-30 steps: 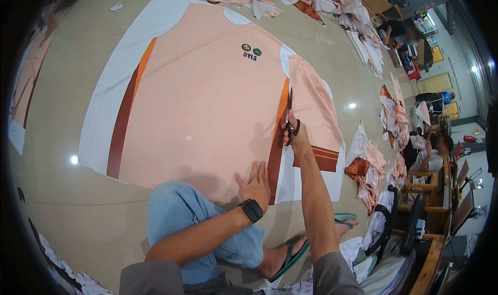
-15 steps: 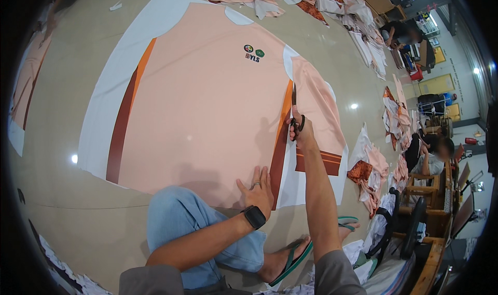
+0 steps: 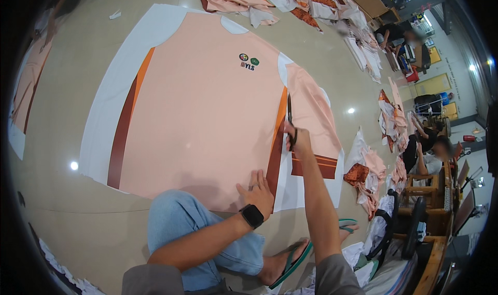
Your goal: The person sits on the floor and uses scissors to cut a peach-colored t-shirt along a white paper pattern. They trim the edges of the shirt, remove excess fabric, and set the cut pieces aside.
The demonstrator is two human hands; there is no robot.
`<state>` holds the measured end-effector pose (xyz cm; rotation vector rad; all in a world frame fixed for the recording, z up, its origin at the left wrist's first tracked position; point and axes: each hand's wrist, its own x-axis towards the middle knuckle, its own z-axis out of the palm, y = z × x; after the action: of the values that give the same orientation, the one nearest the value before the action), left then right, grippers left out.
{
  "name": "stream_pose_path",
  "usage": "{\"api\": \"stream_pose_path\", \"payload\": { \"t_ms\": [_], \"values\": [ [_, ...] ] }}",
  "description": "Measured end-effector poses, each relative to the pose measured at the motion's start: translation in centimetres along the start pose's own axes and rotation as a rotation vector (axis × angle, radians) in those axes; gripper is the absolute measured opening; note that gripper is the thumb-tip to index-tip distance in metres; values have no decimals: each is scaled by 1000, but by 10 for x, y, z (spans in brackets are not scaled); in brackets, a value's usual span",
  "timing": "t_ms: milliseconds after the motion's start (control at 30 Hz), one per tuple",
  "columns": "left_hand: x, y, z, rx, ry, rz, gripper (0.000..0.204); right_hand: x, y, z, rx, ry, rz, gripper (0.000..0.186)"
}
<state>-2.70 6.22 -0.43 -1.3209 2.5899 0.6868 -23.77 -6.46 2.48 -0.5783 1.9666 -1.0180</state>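
Note:
A large sheet of peach printed fabric (image 3: 202, 113) lies flat on the floor. It shows a shirt front with white margins and orange and maroon side stripes. My right hand (image 3: 300, 142) grips dark scissors (image 3: 289, 107), whose blades point away from me along the right-hand stripe. Beside them, to the right, lies a peach sleeve piece (image 3: 309, 111) with a maroon striped cuff band. Fingers spread, my left hand (image 3: 258, 197) rests on the fabric near its close edge, by the maroon stripe. A dark smartwatch (image 3: 252, 216) is on that wrist.
Heaps of peach, white and maroon fabric (image 3: 233, 2) lie on the floor at the far side, and another heap (image 3: 366, 173) is to the right. My bent knee (image 3: 181, 217) is at the near edge. Two seated people, a wooden stool (image 3: 421, 188) and benches are at right.
The scissors' handles have drawn together, with the blades now looking closed. My left hand stays on the fabric. The whole view has shifted slightly.

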Motion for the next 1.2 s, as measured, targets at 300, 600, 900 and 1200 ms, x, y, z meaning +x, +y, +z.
{"api": "stream_pose_path", "payload": {
  "t_ms": [300, 600, 900, 1200],
  "values": [
    [14, -25, -38, 16, -201, 27, 92, -150, 121, -45, -683, 145, -580, 63],
    [-19, -19, -80, -40, -673, 591, 59, -286, 150, -92, -634, 48, 25, 48],
    [50, -62, -46, -92, 148, 350, 98, -242, 158, -73, -515, 446, -336, 39],
    [19, -40, -63, -119, -150, -46, 117, -230, 200, -130, -820, 515, -138, 47]
  ]
}}
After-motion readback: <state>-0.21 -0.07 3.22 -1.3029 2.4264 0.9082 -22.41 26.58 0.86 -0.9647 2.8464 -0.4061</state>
